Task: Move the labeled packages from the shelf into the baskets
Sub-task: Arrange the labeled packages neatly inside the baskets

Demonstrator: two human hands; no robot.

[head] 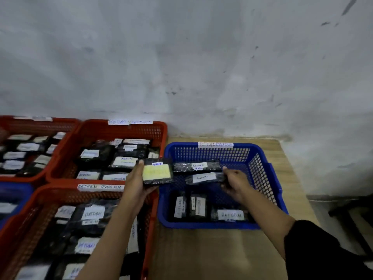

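While gripping packages, left hand (134,179) and right hand (235,183), over blue basket (270,178).

"RETURN OVER DUE" on red basket (60,196)

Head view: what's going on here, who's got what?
A person is sorting black labeled packages into baskets. The left hand grips a package with a yellow label over the gap between a red basket and the blue basket. The right hand holds a white-labeled package inside the blue basket, which already has several packages in it. The red baskets on the left are much fuller.
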